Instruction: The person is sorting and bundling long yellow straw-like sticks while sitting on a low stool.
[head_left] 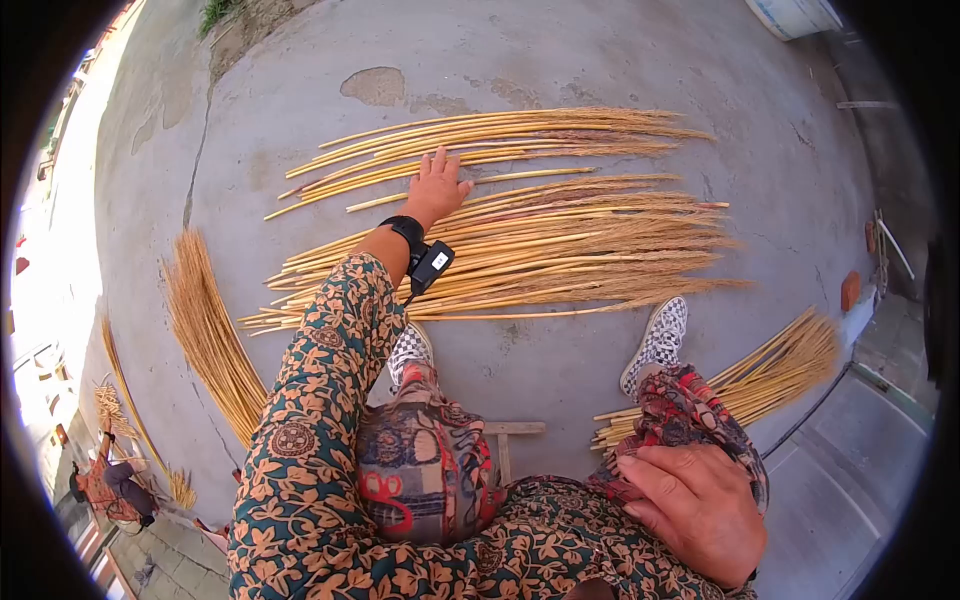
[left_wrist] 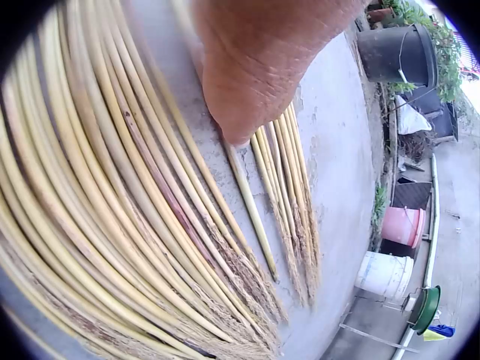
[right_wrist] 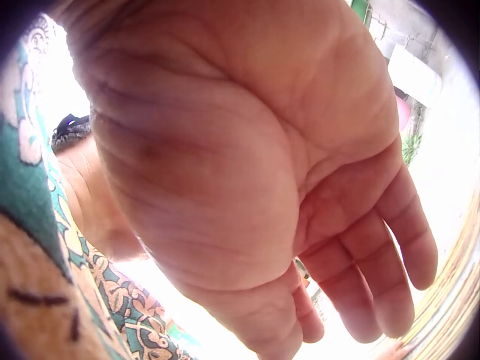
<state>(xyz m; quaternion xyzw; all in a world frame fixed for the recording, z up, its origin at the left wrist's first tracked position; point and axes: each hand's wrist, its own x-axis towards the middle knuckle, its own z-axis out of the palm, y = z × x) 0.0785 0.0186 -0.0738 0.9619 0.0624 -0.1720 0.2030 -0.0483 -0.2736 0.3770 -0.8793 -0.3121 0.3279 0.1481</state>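
Tasselled stalks (head_left: 500, 250) lay across the middle of the frame on a grey concrete floor (head_left: 560, 60), bare ends to the left and feathery heads to the right, apparently aligned so that each stem could be told from its neighbour. A person's left hand (head_left: 437, 190) reached over a smaller row (head_left: 520, 130) in the upper middle, fingers straight and spread, with a lone stalk (head_left: 540, 175) running beneath it; how firmly the palm pressed could not be told, though the flat reach suggested a touch rather than a grip. The right hand (head_left: 695, 505), at lower right, lay relaxed by a patterned trouser leg (head_left: 710, 400) with nothing in its fingers, probably because one arm was enough for the reach. Checkered shoes (head_left: 660, 345) were planted wide below the larger spread, a stance that seemed to keep feet off the stems. A thick bundle (head_left: 210, 330) sat at left, and another bundle (head_left: 780, 370) at right passed partly behind the trouser leg, both seemingly set aside so that their stems would not mingle with the middle ones. In the left wrist view, a black bucket (left_wrist: 397, 56) and a pink bucket (left_wrist: 403, 226) stood at right, well apart from the stalks.
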